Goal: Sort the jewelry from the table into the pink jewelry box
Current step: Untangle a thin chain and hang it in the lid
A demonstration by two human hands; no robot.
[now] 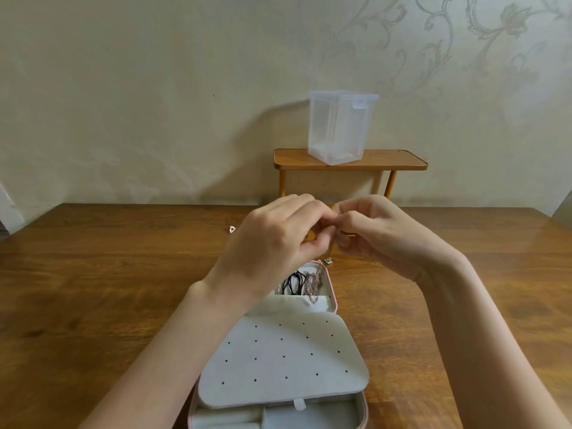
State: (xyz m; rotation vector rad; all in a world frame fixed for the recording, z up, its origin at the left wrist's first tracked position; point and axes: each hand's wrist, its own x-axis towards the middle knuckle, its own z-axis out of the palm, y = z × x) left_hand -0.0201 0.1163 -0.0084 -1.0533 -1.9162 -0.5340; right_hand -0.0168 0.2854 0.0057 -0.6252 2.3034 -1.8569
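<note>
While both hands meet at frame centre above the pink jewelry box (333, 297), left hand (272, 243) and right hand (376, 233) pinch a fine necklace (328, 261), pendant dangling: light, limp, tangle-prone; best held near the clasp. Small earring (232, 229) remains on desk (108, 274), centre left.

Clear plastic container (339, 126), seemingly empty, on wooden shelf (399, 161).
</note>
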